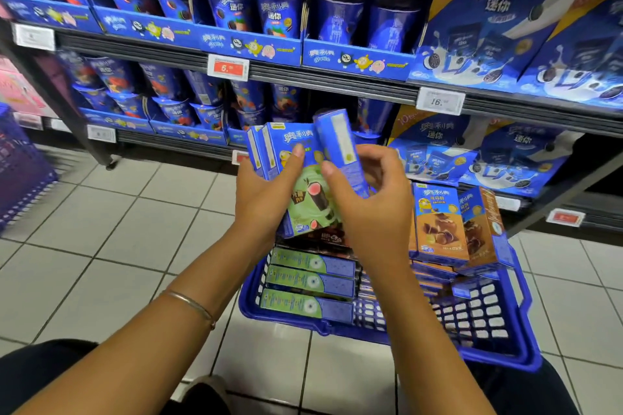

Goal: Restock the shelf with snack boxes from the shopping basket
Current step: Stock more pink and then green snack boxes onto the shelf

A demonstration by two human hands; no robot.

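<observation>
Left hand [266, 199], right hand [374, 212] around half-hidden green snack boxes [310, 192]

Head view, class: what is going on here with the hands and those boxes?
A person faces a shelf of blue snack packs. The left hand holds a few green-fronted boxes upright, and the right hand grips one more box against them, above the basket on the floor. The basket has flat green boxes and standing brown boxes. The held ones are not yet shelved.
</observation>
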